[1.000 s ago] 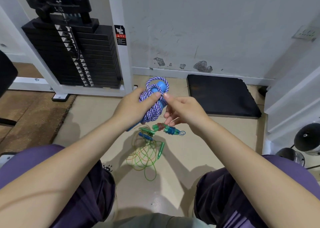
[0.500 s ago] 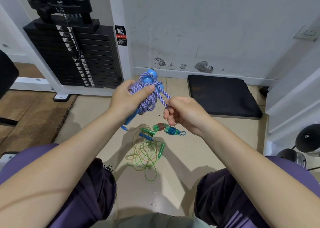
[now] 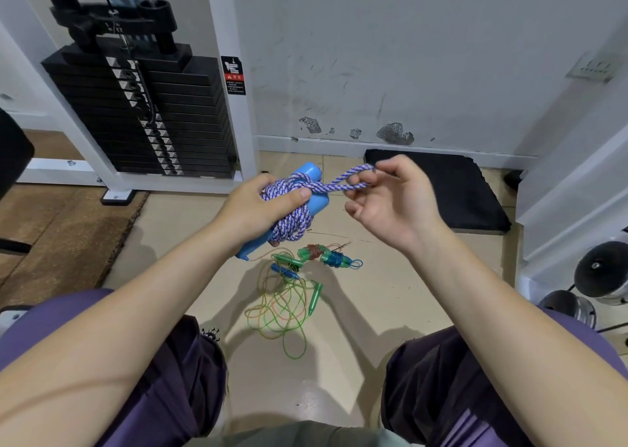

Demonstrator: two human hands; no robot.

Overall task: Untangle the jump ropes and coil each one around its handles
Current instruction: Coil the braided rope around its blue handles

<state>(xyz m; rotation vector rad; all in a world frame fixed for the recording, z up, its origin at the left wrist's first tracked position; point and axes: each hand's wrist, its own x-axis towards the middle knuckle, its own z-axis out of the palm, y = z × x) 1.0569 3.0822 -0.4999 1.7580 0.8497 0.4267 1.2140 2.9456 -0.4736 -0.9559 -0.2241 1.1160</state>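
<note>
Head view: left hand (image 3: 258, 205) clenched around blue handles (image 3: 314, 188) wrapped in purple-white rope (image 3: 289, 208), thumb pressing the coils, held above the tan floor (image 3: 339, 378). Right hand (image 3: 390, 202) just right of the bundle, pinching a rope loop (image 3: 346, 180). Below the bundle on the floor: tangled green ropes (image 3: 282, 307) and a small coiled bundle (image 3: 326, 256).

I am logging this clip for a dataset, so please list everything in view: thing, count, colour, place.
Braided rope: one, purple-white, wound round blue handles.
Rope loop: one, purple-white, pulled out to the right.
Coiled ropes: two, green handles, on the floor.
Loose ropes: tangled, green and orange, on the floor.
Mat: one, black, by the wall.
Weight stack: one, black, upper left.
Left hand: grips the bundle.
Right hand: pinches the loop.
</note>
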